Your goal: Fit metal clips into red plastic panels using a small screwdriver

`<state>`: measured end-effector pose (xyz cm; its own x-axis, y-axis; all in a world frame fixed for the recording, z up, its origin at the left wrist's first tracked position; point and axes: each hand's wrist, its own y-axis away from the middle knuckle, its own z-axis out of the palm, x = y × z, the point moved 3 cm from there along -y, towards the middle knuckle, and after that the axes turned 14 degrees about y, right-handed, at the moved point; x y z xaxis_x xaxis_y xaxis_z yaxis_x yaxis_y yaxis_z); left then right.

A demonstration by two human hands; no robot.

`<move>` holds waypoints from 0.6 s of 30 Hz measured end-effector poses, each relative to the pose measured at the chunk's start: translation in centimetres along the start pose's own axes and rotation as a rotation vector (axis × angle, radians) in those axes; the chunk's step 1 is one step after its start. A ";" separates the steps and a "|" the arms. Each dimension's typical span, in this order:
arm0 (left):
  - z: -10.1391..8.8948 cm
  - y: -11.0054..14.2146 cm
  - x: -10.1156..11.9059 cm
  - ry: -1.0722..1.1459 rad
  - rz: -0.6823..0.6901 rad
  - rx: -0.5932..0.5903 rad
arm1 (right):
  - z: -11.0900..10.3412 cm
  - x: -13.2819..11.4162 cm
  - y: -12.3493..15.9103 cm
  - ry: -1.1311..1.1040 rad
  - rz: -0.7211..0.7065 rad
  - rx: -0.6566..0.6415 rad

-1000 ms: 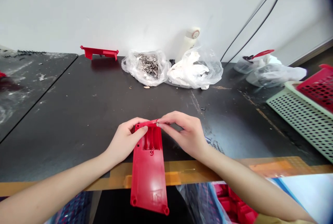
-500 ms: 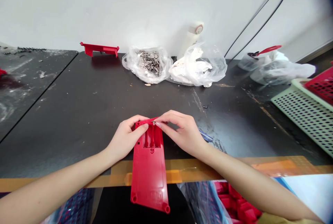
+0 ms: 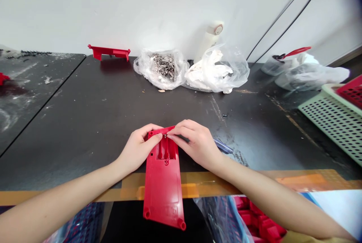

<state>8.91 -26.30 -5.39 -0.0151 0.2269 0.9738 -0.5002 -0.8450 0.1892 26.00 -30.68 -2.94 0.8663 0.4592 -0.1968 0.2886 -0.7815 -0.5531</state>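
red plastic casing | left grip shut on its end | right grip pinching tiny metal piece

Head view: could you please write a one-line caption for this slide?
Left hand and right hand hold a red plastic housing at a dark workbench.

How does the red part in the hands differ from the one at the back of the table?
The red plastic housing lies flat, held by the left hand and right hand; the red plastic bracket stands untouched. The housing looks longer and wider than the bracket. Both are red plastic.
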 end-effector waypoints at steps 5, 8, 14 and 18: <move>0.1 0.0 0.0 -0.001 0.002 0.004 | 0.0 -0.1 0.1 -0.025 0.032 0.018; 0.0 0.1 0.0 0.002 0.000 0.004 | 0.0 -0.1 0.1 -0.081 0.090 0.004; 0.0 0.1 0.1 0.000 -0.004 0.005 | -0.1 -0.1 0.1 -0.073 0.129 -0.045; 0.1 0.1 0.3 -0.001 -0.006 0.009 | -0.2 -0.1 0.2 -0.065 0.134 -0.035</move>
<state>8.94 -26.39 -5.04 -0.0110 0.2318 0.9727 -0.4927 -0.8477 0.1965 26.03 -30.98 -2.90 0.8702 0.3751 -0.3195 0.1869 -0.8513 -0.4902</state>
